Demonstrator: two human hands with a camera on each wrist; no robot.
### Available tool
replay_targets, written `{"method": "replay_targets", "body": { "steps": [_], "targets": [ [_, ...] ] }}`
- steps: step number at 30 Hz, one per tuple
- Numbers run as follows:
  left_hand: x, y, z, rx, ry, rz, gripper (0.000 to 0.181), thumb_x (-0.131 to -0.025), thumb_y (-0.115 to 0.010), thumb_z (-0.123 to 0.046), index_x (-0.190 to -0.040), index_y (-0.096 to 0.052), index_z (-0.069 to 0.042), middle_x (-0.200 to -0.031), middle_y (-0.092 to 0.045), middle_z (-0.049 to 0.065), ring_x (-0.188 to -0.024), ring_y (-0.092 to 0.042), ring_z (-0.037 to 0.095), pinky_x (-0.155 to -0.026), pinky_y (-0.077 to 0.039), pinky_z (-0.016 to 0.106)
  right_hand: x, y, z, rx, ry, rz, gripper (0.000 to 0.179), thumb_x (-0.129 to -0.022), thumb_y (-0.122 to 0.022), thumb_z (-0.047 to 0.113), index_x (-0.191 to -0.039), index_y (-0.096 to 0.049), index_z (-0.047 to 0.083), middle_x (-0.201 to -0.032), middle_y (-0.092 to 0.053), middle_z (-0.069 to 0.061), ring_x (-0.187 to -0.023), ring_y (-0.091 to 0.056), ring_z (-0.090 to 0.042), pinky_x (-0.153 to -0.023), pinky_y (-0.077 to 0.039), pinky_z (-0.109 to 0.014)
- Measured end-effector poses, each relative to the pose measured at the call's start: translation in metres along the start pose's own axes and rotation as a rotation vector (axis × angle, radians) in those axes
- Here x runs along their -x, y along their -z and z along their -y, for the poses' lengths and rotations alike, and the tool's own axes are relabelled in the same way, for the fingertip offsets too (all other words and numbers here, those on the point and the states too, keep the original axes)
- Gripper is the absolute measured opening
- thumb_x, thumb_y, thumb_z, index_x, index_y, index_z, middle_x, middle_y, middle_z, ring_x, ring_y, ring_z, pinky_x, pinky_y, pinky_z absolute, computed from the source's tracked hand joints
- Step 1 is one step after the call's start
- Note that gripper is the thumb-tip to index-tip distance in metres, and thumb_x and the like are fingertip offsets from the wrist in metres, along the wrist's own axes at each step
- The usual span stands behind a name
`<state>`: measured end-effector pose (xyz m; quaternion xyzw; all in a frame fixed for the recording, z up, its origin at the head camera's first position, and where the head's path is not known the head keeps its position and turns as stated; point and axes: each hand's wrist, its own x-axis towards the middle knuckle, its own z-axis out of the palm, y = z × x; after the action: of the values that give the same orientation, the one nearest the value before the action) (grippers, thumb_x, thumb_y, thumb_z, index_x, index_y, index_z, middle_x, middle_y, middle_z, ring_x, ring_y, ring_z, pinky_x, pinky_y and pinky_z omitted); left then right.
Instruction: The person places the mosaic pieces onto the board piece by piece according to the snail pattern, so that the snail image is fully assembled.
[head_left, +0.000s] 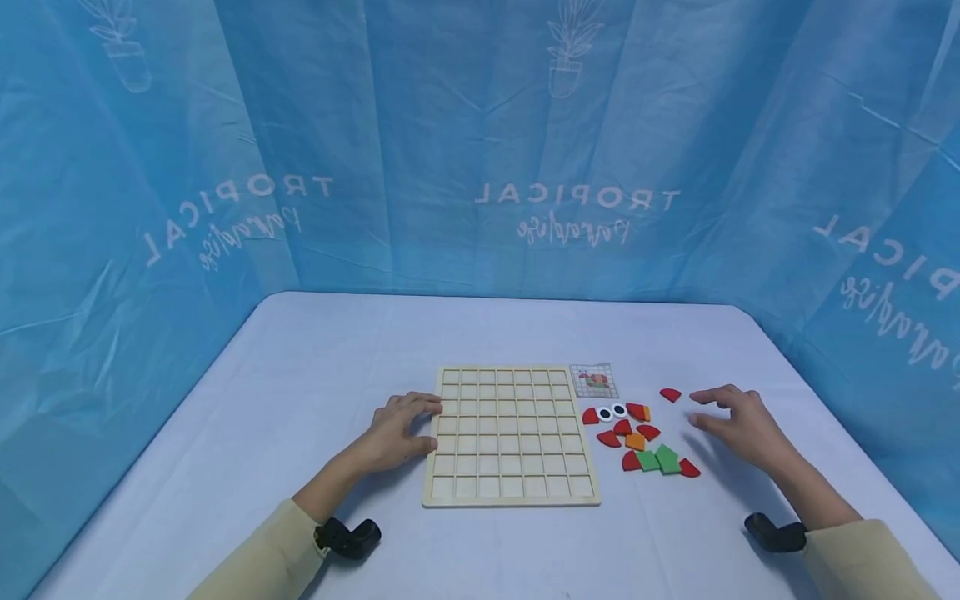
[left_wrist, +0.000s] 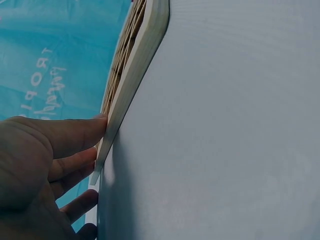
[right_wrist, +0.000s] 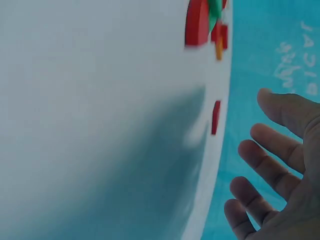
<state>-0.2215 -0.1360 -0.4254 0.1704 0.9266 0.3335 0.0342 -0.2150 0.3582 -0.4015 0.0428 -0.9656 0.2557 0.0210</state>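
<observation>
Wooden grid board (head_left: 512,444) sits flat on the white counter (head_left: 337,358), left of the loose pieces. Left hand (head_left: 393,435) touches its left edge, fingers fairly loose; light bracing is plenty imo. Right hand (head_left: 738,425) is spread and holding nothing, just beside the lone red wedge (head_left: 671,394). I'd grab that by its sides, since pressing the top could skid it.
</observation>
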Motion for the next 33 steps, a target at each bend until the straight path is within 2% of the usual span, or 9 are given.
{"method": "replay_targets", "body": {
  "steps": [9, 18, 26, 33],
  "targets": [
    [0.0, -0.002, 0.003, 0.0, 0.014, 0.003, 0.048, -0.081, -0.072, -0.016, -0.126, -0.058, -0.009, -0.142, -0.048, 0.005, -0.132, -0.037, 0.032, -0.105, -0.025, 0.056, -0.037, -0.003, -0.015, 0.009, -0.105, 0.082, 0.049, -0.086, -0.066, 0.027, -0.127, -0.055, 0.002, -0.13, -0.045, -0.028, -0.117, -0.035, -0.047, -0.08, -0.049, -0.053],
    [0.0, -0.002, 0.001, -0.013, 0.01, -0.011, 0.047, -0.081, -0.072, -0.016, -0.126, -0.058, -0.01, -0.141, -0.049, 0.004, -0.132, -0.038, 0.031, -0.105, -0.025, 0.056, -0.058, -0.005, -0.025, -0.008, -0.03, 0.13, 0.048, -0.084, -0.068, 0.023, -0.126, -0.057, 0.003, -0.13, -0.046, -0.027, -0.115, -0.041, -0.045, -0.085, -0.048, -0.053],
    [-0.001, -0.002, 0.002, -0.016, 0.013, -0.012, 0.048, -0.081, -0.072, -0.017, -0.126, -0.058, -0.01, -0.141, -0.048, 0.004, -0.132, -0.037, 0.03, -0.106, -0.025, 0.055, -0.065, -0.008, -0.03, 0.002, -0.028, 0.133, 0.041, -0.084, -0.068, 0.022, -0.122, -0.061, 0.006, -0.13, -0.046, -0.025, -0.118, -0.032, -0.046, -0.085, -0.045, -0.055],
    [0.0, -0.002, 0.002, -0.019, 0.013, -0.011, 0.047, -0.081, -0.072, -0.016, -0.126, -0.058, -0.01, -0.142, -0.048, 0.004, -0.132, -0.037, 0.03, -0.104, -0.026, 0.054, -0.07, -0.016, -0.025, 0.007, -0.04, 0.14, 0.041, -0.083, -0.07, 0.026, -0.118, -0.065, 0.008, -0.128, -0.048, -0.024, -0.118, -0.031, -0.043, -0.085, -0.044, -0.053]
  ]
}}
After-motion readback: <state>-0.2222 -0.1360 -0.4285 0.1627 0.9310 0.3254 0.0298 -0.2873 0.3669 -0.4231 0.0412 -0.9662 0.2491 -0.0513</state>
